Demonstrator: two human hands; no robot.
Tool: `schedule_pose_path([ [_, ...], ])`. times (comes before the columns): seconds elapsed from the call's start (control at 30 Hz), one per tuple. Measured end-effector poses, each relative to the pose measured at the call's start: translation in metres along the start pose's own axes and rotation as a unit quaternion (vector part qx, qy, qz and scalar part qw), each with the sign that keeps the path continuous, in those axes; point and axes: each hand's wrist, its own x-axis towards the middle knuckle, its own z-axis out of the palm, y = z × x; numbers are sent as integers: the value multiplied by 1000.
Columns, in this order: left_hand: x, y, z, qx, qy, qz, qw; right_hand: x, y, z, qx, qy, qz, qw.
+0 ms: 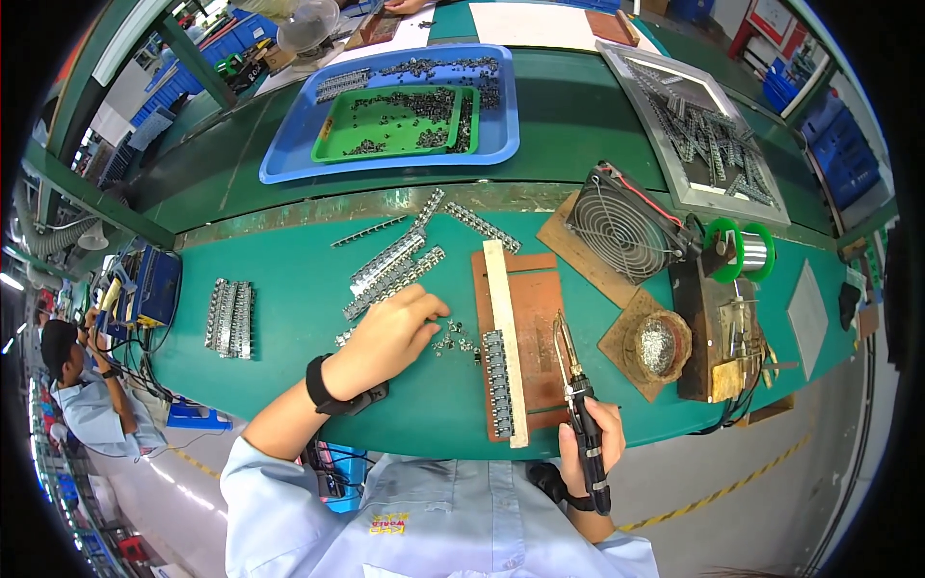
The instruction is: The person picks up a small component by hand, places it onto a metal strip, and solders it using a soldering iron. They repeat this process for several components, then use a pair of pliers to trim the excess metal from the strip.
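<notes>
My right hand (597, 445) is wrapped round the black handle of a soldering iron (584, 409), whose metal tip points away over a reddish-brown board (540, 332). On that board lies a pale wooden strip (500, 332), with a row of small dark-and-silver parts (498, 385) along its left side. My left hand (390, 332) is curled, thumb and index close together, beside a scatter of tiny loose components (453, 339). Whatever its fingertips hold is too small to make out. Just beyond it lie several strips of joined metal parts (395, 275) on the green mat.
A fan (624, 223), a solder spool (756, 252) and a round pot of shiny bits (659, 345) stand at the right. More strips (230, 318) lie left. Farther back are a blue tray (279, 159) and a metal frame (679, 188) with strips. Another person (96, 390) works far left.
</notes>
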Motion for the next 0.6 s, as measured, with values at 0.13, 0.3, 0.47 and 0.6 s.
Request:
schedule_pose_path([
  [0.13, 7, 1, 5, 44, -16, 33, 998, 1, 0, 0, 5, -7, -7, 1000],
  [0.3, 8, 2, 8, 81, -25, 16, 996, 2, -1, -3, -3, -16, 6, 1000],
  [0.47, 11, 22, 1, -139, -23, -72, 987, 3, 1, -3, -4, -16, 5, 1000],
  [0.6, -3, 21, 16, -391, -31, -200, 898, 3, 2, 0, -2, -29, 3, 1000],
])
